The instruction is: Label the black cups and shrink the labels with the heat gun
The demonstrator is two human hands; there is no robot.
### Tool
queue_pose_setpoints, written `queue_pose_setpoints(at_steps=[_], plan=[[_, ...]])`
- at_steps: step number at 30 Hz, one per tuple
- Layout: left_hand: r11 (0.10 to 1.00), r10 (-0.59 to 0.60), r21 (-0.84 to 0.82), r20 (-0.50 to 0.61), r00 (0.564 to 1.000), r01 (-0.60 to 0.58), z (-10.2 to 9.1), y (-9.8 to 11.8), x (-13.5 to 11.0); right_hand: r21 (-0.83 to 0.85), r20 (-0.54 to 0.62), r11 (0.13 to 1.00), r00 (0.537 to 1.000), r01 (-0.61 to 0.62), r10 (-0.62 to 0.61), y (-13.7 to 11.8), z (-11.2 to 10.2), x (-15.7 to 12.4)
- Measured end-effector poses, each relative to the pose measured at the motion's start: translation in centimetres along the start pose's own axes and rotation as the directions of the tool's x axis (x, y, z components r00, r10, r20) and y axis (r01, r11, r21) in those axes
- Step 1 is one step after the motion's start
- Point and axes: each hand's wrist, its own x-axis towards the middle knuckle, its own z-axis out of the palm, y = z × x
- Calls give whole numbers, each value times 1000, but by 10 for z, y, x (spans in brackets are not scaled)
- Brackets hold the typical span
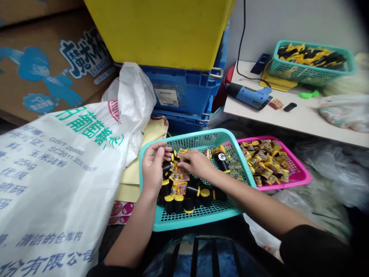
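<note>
A teal plastic basket (198, 222) rests over my lap, holding several small black cylinders with yellow caps (178, 204) and a few printed yellow labels or sleeves (179, 188). At its left side is my left hand (154, 165), with thumb and fingers apart, beside a yellow-capped piece; nothing plainly sits in its grip. My right hand (197, 163) reaches in from the right. Its fingers are closed at the edge of a printed yellow sleeve (176, 168) in the middle of the basket. Its fingertips partly cover that sleeve.
A pink basket (300, 179) of yellow wrapped pieces adjoins on the right. On the white table (317, 130) lie a blue heat gun (249, 96) and another teal basket (311, 77). A large white sack (66, 184) fills the left; blue crates (184, 92) stand ahead.
</note>
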Motion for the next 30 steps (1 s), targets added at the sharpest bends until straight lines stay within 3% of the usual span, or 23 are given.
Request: queue_pose_setpoints(at_steps=[3,5,7,10,12,14,15,17,20,23,26,28,30], plan=[[983,35,179,45,998,-43,1,-2,0,293,-33,955,998,-45,57,4,-20,-4],[976,-41,216,134,990,11,3,-3,-1,458,-37,886,995,-70,97,5,-32,-7],[976,-150,184,195,969,115,5,-3,-2,521,-58,852,994,-46,90,6,-43,-11],[976,-189,142,162,969,166,6,-4,-1,465,-35,883,996,-61,87,7,-50,-19],[977,-175,142,132,976,156,5,-5,1,251,169,956,979,-154,113,4,-48,-29],[973,-189,159,130,973,167,4,-6,2,-60,410,986,896,-157,167,-1,-39,-41],[969,-201,169,132,971,178,4,-7,2,-180,469,977,863,-116,189,-3,-33,-48],[962,-228,187,139,964,200,5,-8,2,-299,445,954,880,-30,167,-7,-21,-59],[957,-244,195,144,959,215,7,-9,1,-291,384,956,919,24,94,-5,-15,-67],[971,-206,142,92,974,192,8,-6,1,-185,386,982,917,-27,98,-4,-23,-67],[981,-191,27,-1,982,191,8,-3,3,-46,279,996,957,-74,84,-10,-25,-61],[975,-219,-47,-37,975,217,9,0,4,48,247,999,969,-3,-8,-17,-19,-55],[969,-238,-79,-41,970,234,9,3,5,128,292,986,945,111,-144,-20,-10,-48]])
